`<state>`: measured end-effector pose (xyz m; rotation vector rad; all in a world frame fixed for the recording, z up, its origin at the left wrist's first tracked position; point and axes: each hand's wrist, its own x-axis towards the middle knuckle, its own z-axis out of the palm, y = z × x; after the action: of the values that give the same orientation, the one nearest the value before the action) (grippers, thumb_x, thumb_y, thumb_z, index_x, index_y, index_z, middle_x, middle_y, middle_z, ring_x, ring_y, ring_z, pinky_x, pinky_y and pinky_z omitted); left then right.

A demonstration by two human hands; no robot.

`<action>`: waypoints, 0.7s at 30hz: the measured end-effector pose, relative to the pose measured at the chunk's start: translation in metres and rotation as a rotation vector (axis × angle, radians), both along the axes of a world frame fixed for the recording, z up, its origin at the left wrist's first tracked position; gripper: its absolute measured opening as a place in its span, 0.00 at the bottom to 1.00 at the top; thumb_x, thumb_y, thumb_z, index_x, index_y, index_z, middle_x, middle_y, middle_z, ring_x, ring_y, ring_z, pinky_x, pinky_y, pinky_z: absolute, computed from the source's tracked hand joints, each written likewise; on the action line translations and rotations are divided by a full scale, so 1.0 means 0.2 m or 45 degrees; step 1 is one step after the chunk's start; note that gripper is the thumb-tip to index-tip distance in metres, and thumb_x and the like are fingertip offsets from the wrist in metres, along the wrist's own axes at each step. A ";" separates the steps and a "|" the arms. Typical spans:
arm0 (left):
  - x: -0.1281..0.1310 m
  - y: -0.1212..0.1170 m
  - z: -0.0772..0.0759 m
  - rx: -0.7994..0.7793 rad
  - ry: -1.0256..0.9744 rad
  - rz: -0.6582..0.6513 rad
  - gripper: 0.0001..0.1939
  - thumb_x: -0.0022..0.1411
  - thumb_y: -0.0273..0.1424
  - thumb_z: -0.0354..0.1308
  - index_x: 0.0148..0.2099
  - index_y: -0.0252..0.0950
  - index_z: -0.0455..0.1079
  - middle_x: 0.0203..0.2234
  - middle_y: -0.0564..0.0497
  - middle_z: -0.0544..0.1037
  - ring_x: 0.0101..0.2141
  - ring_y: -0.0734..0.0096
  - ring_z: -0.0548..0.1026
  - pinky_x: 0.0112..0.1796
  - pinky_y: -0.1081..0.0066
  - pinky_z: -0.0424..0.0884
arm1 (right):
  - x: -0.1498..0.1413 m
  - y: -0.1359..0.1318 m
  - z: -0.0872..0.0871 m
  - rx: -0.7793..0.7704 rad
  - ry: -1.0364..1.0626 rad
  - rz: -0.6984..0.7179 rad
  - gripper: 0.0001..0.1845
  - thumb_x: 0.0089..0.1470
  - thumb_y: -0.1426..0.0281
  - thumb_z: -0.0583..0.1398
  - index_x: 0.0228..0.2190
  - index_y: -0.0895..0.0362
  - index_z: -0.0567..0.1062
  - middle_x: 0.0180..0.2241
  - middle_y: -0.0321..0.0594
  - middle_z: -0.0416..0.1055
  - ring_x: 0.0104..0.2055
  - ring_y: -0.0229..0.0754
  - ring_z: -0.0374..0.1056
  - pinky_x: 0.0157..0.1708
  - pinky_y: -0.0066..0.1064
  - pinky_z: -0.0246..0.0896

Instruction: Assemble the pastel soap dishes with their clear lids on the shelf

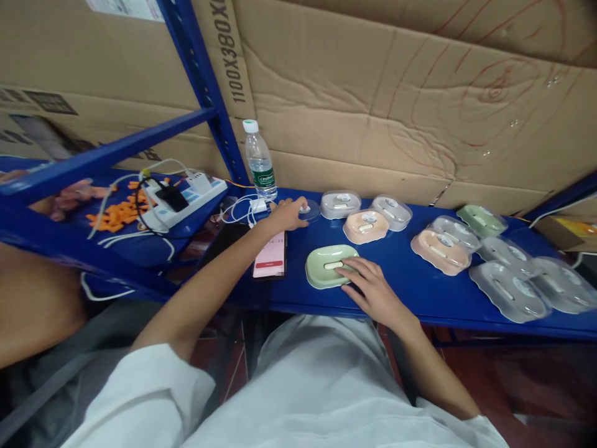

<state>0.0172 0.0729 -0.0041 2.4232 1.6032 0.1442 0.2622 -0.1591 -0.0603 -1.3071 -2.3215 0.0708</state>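
Note:
In the head view, a pale green oval dish (321,275) lies near the shelf's front edge, with a small cream bar (333,265) in its middle. My right hand (370,287) is at the dish's right side, its fingers over the rim and their tips by the bar, the thumb low at the edge. Farther back, my left hand (288,215) reaches over a phone, thumb and fingers curled at the edge of a clear plastic lid (313,213). Part of that lid is hidden by the hand.
Lidded dishes in grey (340,205), peach (366,226) and green (482,219) stand behind and right. The lit phone (269,264), a water bottle (261,165) and a white power strip (184,202) are left, beyond a blue shelf post (205,87). Orange pieces (121,211) lie farther left.

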 end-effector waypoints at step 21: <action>0.05 -0.85 -0.23 0.143 -0.496 -0.457 0.30 0.77 0.44 0.57 0.75 0.42 0.60 0.80 0.33 0.46 0.78 0.40 0.45 0.71 0.37 0.56 | 0.02 0.01 0.00 -0.090 0.311 -0.196 0.33 0.71 0.62 0.61 0.73 0.41 0.64 0.78 0.42 0.51 0.78 0.55 0.54 0.72 0.51 0.62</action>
<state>0.0280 -0.0978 -0.0502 2.5181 1.0055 0.6113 0.2663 -0.1577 -0.0605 -1.4221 -2.0247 0.2502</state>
